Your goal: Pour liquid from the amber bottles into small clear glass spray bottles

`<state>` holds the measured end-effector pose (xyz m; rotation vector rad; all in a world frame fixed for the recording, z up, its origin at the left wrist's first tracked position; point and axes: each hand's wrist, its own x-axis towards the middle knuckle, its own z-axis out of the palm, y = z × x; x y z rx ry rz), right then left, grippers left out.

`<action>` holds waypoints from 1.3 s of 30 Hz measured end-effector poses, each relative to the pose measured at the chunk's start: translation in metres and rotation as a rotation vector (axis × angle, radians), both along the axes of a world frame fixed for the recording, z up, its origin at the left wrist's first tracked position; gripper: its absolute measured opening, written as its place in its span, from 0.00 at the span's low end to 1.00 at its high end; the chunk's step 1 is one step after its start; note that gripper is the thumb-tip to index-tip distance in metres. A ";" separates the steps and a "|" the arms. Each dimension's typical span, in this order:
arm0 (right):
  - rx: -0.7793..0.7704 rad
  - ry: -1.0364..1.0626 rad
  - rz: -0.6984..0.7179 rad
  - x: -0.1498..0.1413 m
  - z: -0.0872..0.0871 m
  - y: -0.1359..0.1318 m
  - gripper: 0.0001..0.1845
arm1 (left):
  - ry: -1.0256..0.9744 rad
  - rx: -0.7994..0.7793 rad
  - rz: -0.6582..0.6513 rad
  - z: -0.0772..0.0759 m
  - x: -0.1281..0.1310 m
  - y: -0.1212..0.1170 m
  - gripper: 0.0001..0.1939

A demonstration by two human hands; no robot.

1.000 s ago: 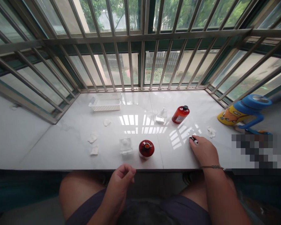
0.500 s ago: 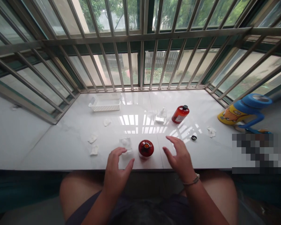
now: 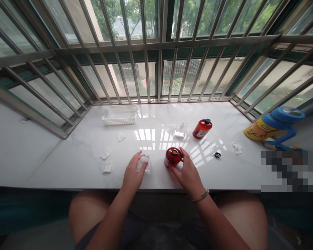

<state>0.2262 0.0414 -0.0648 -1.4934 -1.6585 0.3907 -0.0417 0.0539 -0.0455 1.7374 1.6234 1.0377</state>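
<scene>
My right hand (image 3: 185, 171) is wrapped round an uncapped red bottle (image 3: 173, 156) that stands near the front edge of the white sill (image 3: 75, 159). My left hand (image 3: 133, 173) grips a small clear square container (image 3: 145, 163) with a white wad inside, just left of the bottle. A small black cap (image 3: 217, 155) lies loose on the sill to the right of my right hand. Farther back stand a capped red bottle (image 3: 202, 128), tilted, and another clear container (image 3: 181, 128).
A white slotted basket (image 3: 119, 117) sits at the back left. Several white cotton wads (image 3: 105, 153) lie on the left part of the sill, one more wad (image 3: 237, 148) at the right. A yellow and blue toy-like object (image 3: 273, 125) lies at the right edge. Metal window bars (image 3: 159, 69) close the back.
My right hand let go of the black cap, swung left and closed round the uncapped red bottle. My left hand rose from my lap and took hold of the clear container.
</scene>
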 end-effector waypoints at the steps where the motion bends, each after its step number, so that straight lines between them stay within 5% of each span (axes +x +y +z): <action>1: -0.007 -0.002 -0.023 0.005 0.000 0.003 0.48 | -0.012 -0.004 -0.026 0.000 0.003 -0.002 0.17; 7: 0.176 -0.094 -0.094 0.020 0.015 0.003 0.50 | -0.100 -0.033 -0.134 0.003 0.022 -0.016 0.15; 13: 0.394 -0.073 -0.064 -0.004 0.038 -0.036 0.35 | -0.172 -0.105 -0.073 0.007 0.032 -0.017 0.11; 19: 0.338 -0.031 0.162 -0.037 0.029 -0.063 0.28 | -0.222 -0.119 -0.006 0.000 0.030 -0.014 0.19; 23: 0.240 -0.007 0.226 -0.048 0.020 -0.067 0.27 | -0.160 -0.065 -0.197 -0.009 0.019 -0.012 0.36; 28: 0.167 0.010 0.253 -0.051 0.012 -0.066 0.25 | -0.166 -0.072 -0.217 -0.015 0.015 -0.015 0.29; 36: 0.156 0.029 0.264 -0.053 0.011 -0.066 0.24 | -0.219 -0.116 -0.143 -0.019 0.021 -0.018 0.42; 39: 0.149 0.032 0.272 -0.054 0.010 -0.066 0.24 | -0.230 -0.087 -0.170 -0.021 0.020 -0.018 0.32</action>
